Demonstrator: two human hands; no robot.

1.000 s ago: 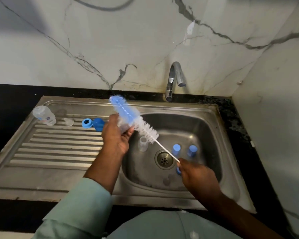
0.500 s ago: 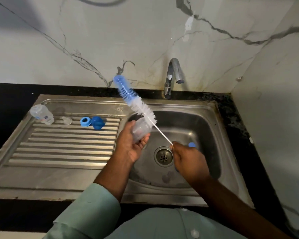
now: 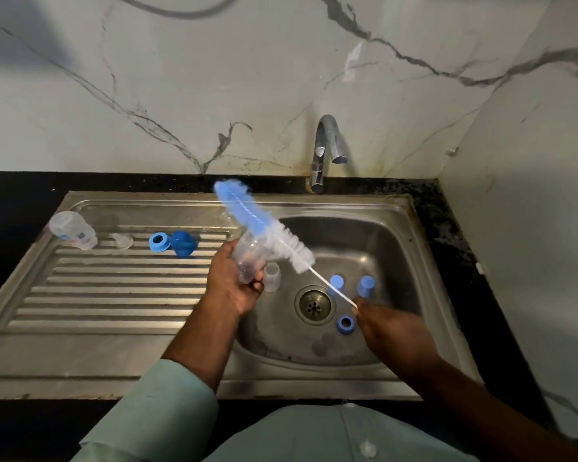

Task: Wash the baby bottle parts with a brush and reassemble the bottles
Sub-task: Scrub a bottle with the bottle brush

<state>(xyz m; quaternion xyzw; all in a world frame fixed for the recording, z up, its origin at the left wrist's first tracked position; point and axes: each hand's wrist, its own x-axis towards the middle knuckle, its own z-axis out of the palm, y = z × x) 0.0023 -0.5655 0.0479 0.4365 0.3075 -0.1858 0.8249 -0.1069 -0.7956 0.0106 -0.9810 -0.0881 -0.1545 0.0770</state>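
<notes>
Left hand: your left hand (image 3: 235,285) grips a clear bottle (image 3: 250,261), frame centre.
Right hand: your right hand (image 3: 386,325) pinches the brush (image 3: 264,228) handle; bristles lie across the bottle.
Sink (image 3: 397,228): holds two blue caps (image 3: 337,284), a blue ring (image 3: 345,324), a clear part (image 3: 272,276).
Drainboard (image 3: 114,295): second bottle (image 3: 72,230), blue pieces (image 3: 172,242), upper left.

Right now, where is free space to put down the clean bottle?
The ribbed draining board is bare in front of the blue ring and blue cap, down to its near edge. The basin is crowded around the drain with blue caps and a ring.
</notes>
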